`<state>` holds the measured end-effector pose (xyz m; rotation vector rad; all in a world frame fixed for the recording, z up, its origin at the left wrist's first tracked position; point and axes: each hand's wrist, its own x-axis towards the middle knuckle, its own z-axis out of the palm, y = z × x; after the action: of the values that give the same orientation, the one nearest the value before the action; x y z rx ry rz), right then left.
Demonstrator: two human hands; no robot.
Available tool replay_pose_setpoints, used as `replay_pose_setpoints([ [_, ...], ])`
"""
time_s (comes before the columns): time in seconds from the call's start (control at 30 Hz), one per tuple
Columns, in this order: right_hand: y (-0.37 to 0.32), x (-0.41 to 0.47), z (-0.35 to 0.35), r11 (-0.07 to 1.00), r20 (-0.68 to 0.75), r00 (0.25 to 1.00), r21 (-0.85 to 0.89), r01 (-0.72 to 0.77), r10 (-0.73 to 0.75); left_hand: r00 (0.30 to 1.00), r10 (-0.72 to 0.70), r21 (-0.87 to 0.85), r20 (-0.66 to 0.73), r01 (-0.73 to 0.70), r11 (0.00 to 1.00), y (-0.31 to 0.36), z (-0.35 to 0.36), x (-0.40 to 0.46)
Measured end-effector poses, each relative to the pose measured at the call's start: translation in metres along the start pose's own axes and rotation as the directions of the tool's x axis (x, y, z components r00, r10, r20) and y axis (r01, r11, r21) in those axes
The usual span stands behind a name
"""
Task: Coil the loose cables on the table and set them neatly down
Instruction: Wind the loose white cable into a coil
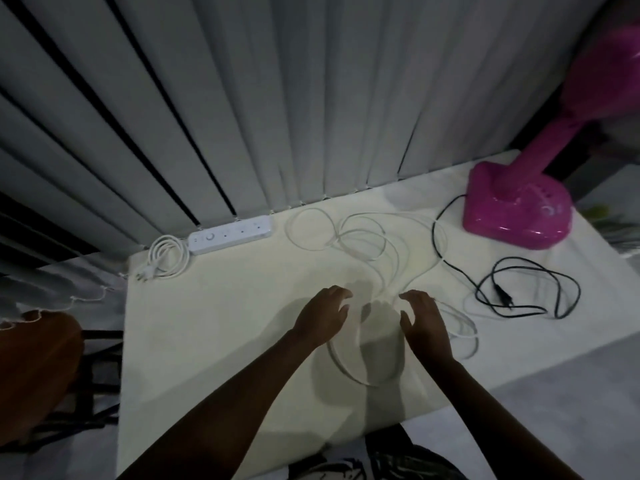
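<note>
A long white cable (pixel 363 233) sprawls in loose loops over the middle of the cream table (pixel 207 323), with more loops near the front under my hands. My left hand (pixel 325 315) hovers over it with fingers spread, holding nothing. My right hand (pixel 426 322) is beside it, fingers curled apart above the white loops; no cable is gripped that I can see. A black cable (pixel 526 289) with a plug lies in loose loops at the right, running from the pink fan. A white power strip (pixel 230 233) with its cord coiled (pixel 166 259) lies at the back left.
A pink fan base (pixel 516 209) stands at the back right corner. Grey vertical blinds (pixel 277 98) hang right behind the table. A brown chair (pixel 38 362) stands to the left of the table. The table's right edge drops off near the black cable.
</note>
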<state>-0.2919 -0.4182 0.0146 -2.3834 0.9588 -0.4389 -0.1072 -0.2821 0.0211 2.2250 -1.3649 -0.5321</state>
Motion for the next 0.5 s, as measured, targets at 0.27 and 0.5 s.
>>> replay_pose_setpoints([
  [0.27, 0.084, 0.022, -0.046, 0.989, -0.008, 0.992, 0.079, -0.125, 0.126, 0.994, 0.011, -0.096, 0.111, -0.001, 0.995, 0.069, 0.066, 0.04],
  [0.5, 0.141, 0.04, -0.054, 0.975, 0.348, 0.924, -0.201, -0.091, 0.158, 0.87, -0.291, -0.618, 0.399, 0.489, 0.615, 0.112, 0.091, 0.06],
])
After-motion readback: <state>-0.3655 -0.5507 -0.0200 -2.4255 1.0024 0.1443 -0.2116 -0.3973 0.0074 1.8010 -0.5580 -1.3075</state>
